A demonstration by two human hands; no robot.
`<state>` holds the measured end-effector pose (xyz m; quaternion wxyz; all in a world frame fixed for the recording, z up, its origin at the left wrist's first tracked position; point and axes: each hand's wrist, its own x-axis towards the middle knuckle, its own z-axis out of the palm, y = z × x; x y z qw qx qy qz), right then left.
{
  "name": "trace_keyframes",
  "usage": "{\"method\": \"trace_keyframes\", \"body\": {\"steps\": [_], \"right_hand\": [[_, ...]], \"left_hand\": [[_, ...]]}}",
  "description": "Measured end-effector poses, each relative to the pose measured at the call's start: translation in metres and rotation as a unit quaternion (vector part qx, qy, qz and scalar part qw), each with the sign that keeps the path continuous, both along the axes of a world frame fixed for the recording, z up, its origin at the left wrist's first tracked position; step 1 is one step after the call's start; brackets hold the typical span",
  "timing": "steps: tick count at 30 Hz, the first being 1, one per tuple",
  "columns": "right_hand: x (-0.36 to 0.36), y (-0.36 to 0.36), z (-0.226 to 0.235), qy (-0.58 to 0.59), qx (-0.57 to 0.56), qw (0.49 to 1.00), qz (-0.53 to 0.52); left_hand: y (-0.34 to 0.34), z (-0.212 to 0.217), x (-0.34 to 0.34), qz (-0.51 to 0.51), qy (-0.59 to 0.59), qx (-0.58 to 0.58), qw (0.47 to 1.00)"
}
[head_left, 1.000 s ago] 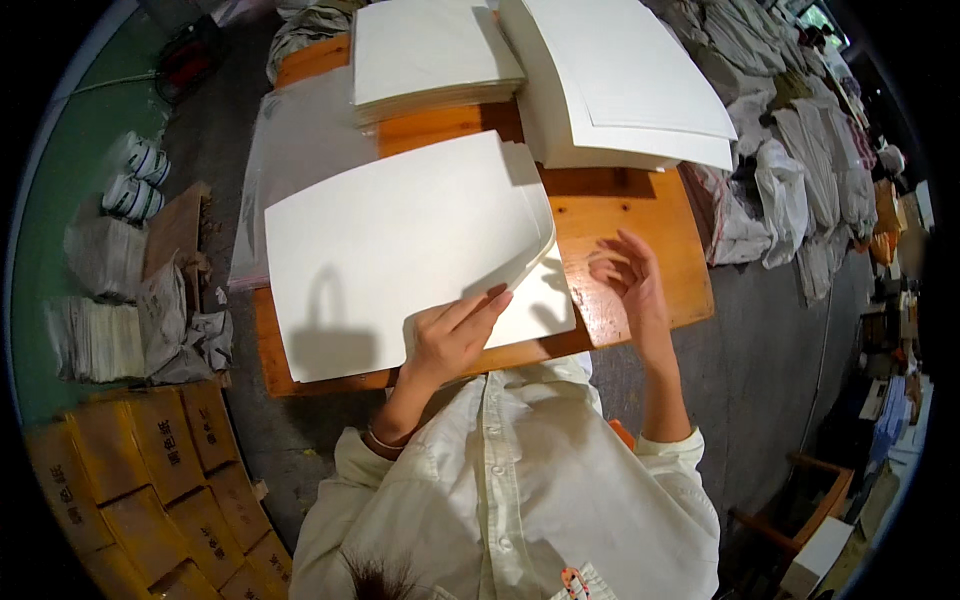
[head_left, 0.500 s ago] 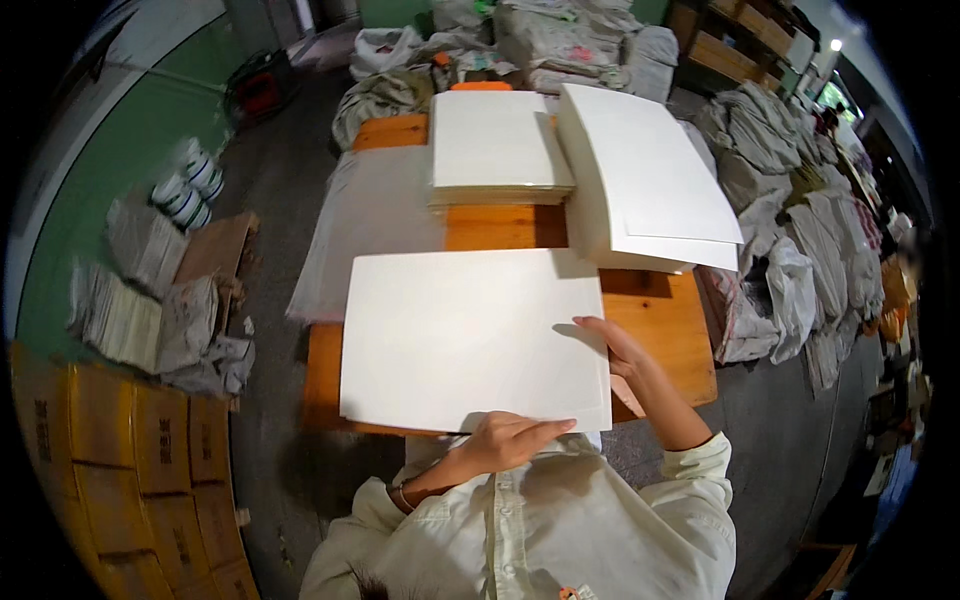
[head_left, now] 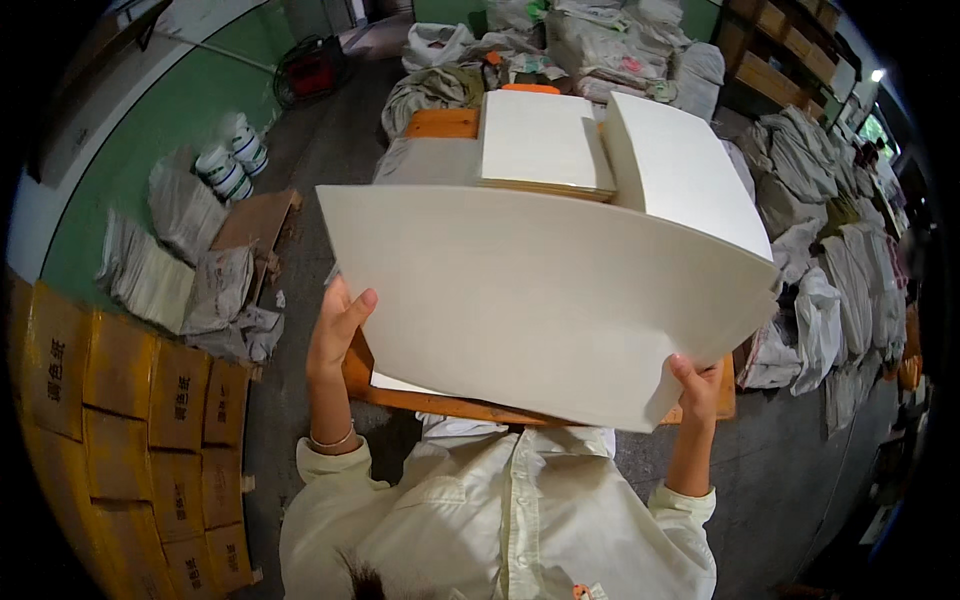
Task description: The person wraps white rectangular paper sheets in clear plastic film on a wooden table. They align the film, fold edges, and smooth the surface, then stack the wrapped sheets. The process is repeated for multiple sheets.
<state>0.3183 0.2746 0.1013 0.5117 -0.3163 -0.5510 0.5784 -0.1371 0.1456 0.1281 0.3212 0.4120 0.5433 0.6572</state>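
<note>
A large white paper sheet [head_left: 540, 290] is raised and tilted above the table, its face toward me and its upper edge bowed. My left hand [head_left: 337, 328] grips its left edge, thumb on the near face and the other fingers mostly behind. At the lower right, my right hand [head_left: 697, 386] pinches the edge, and the paper buckles near that thumb. Whether it is one sheet or a thin bundle I cannot tell. Beneath it, a strip of more white paper [head_left: 395, 383] shows on the wooden table [head_left: 445, 124]; the rest is hidden.
Behind the sheet stand a white paper stack [head_left: 545, 138] and a taller, curved paper stack [head_left: 685, 170]. Translucent plastic [head_left: 425, 162] lies on the table's left. Yellow-wrapped cartons [head_left: 120, 360] rise at the left, white tubs [head_left: 225, 172] beyond them. Filled sacks [head_left: 790, 160] crowd the right.
The paper lay flat with my right hand at its right edge and my left at its front edge. Now both hands hold it up by opposite sides, tilted. The view has shifted slightly left.
</note>
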Motion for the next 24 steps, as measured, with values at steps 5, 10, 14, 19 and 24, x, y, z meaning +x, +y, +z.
{"method": "trace_keyframes", "body": {"steps": [5, 10, 14, 19, 24], "right_hand": [[-0.015, -0.002, 0.003, 0.021, 0.117, 0.988, -0.102], [-0.019, 0.016, -0.022, -0.071, 0.113, 0.99, -0.042], [-0.017, 0.013, -0.023, -0.135, 0.065, 0.989, -0.004], [-0.022, 0.016, -0.017, -0.029, 0.113, 0.993, 0.012], [-0.032, 0.017, -0.009, -0.059, 0.06, 0.996, -0.001]], "left_hand": [[0.016, 0.021, 0.028, 0.056, -0.022, 0.118, 0.991], [0.015, -0.049, 0.021, 0.04, -0.063, 0.142, 0.987], [0.004, -0.065, 0.028, 0.049, -0.075, 0.167, 0.982], [0.011, -0.072, 0.018, 0.026, -0.063, 0.221, 0.973], [0.015, -0.071, 0.025, 0.031, -0.077, 0.121, 0.989]]}}
